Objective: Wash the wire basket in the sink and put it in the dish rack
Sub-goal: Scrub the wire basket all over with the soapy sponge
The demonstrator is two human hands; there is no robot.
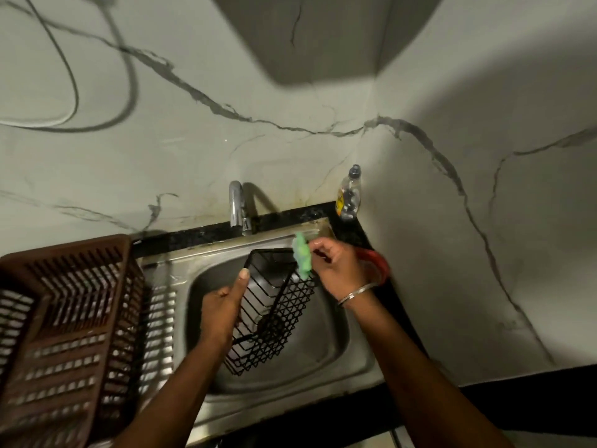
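A black wire basket (274, 315) hangs tilted over the steel sink (326, 347). My left hand (223, 305) grips its left rim, thumb up along the frame. At the basket's upper right corner, my right hand (336, 266) pinches a green scrubber (302, 257) that touches the wire. The brown plastic dish rack (68, 334) stands on the left beside the sink and holds nothing that I can see.
A chrome tap (237, 208) rises behind the sink; no water is seen running. A clear dish-soap bottle (349, 197) stands in the back right corner on the black counter. A red item (376, 258) lies behind my right wrist. Marble-pattern walls close in behind and right.
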